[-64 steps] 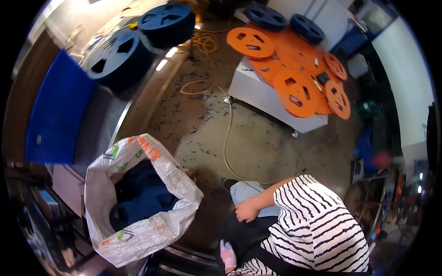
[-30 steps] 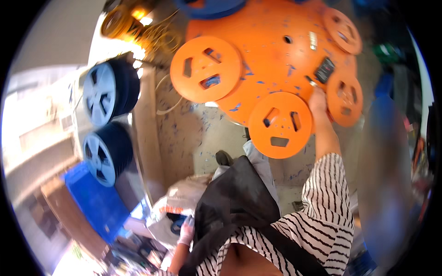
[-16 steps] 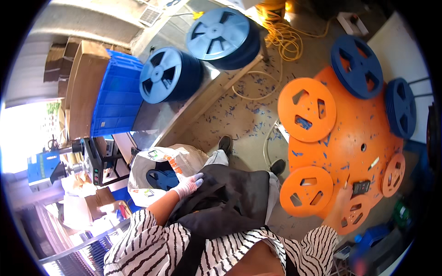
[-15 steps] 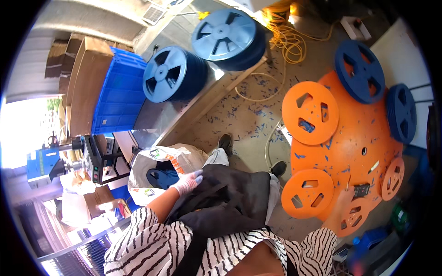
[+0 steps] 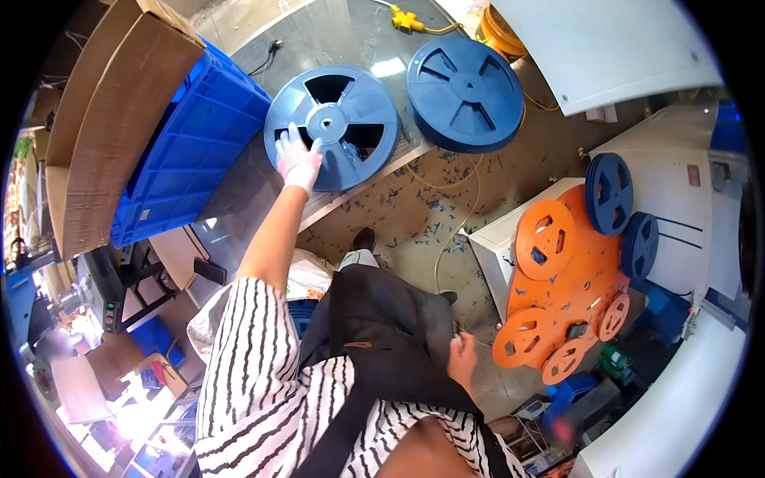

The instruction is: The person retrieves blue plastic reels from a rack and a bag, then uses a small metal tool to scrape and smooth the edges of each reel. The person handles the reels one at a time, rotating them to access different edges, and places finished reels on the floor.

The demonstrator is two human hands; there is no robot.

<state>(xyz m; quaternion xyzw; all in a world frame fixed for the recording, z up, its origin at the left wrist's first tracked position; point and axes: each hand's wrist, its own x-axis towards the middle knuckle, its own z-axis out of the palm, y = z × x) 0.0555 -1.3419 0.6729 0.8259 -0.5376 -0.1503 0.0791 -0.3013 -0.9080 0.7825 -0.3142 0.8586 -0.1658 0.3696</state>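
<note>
My left hand (image 5: 300,163), in a pale glove, reaches forward to the nearer stack of blue reels (image 5: 366,169) on the grey table. Its fingers are spread over the top reel's face, beside a cut-out, and do not wrap round it. My right hand (image 5: 462,362) is bare and hangs low beside my dark apron (image 5: 382,319). Its fingers are curled; a small thin tip seems to stick out above them, too small to name. A second blue reel stack (image 5: 466,95) stands to the right of the first.
At the left a blue crate (image 5: 199,151) stands against a cardboard box (image 5: 119,119). Orange reels (image 5: 545,239) and blue reels (image 5: 610,195) hang around an orange round plate (image 5: 594,267) at the right. A whitish bag (image 5: 307,275) sits by my legs. Blue scraps litter the floor (image 5: 414,215).
My left hand has gone from above the bag to the nearer blue reel stack. My right hand has drawn back from the orange plate to my side. My view has shifted toward the table.
</note>
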